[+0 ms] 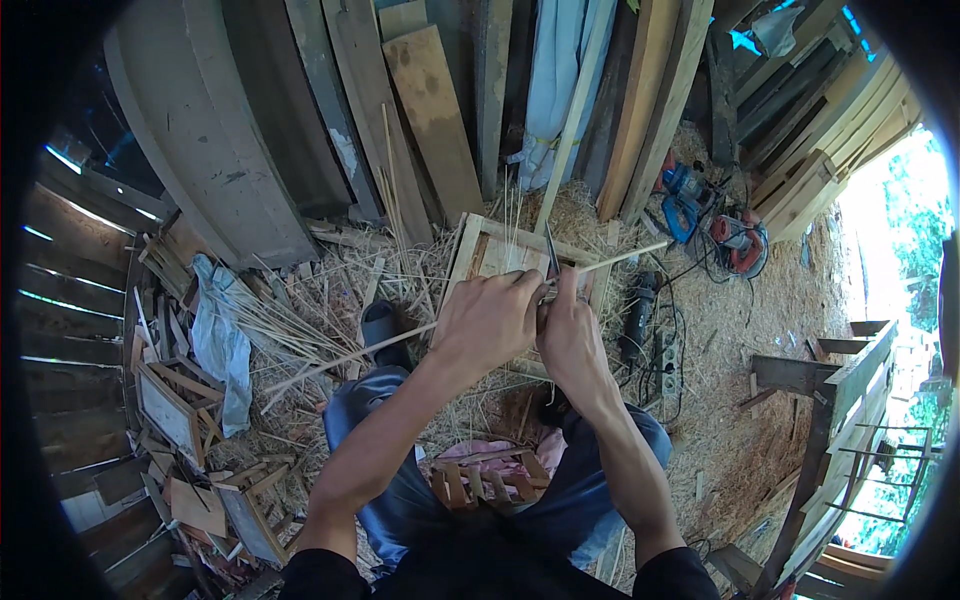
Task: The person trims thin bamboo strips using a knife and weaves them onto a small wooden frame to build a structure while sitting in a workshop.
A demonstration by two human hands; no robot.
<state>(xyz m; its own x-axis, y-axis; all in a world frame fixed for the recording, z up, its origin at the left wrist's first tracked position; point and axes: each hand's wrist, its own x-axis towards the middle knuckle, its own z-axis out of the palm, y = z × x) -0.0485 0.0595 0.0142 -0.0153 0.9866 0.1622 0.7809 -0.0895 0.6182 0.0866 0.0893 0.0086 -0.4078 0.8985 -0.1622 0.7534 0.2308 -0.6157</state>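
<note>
A long, thin wooden strip (350, 358) runs slantwise across in front of me, through both my hands. My left hand (490, 315) is closed around it, knuckles up. Beside it, touching at the fingers, my right hand (575, 345) is closed too. A narrow dark knife blade (552, 250) sticks up between the hands, at the strip; its handle is hidden, seemingly inside the right hand. The strip's pale end (650, 247) reaches out past the right hand. Below the hands, a shallow wooden frame (462, 262) rests on the shavings, partly covered by them.
Thin strips (285, 325) lie in a loose bundle at left, by a pale plastic sheet (222, 350). Boards (435, 110) lean along the back. At right are a blue power tool (683, 212), a red-and-black one (740, 247), cords and a socket strip (668, 365). Wooden frames (170, 410) are piled at left.
</note>
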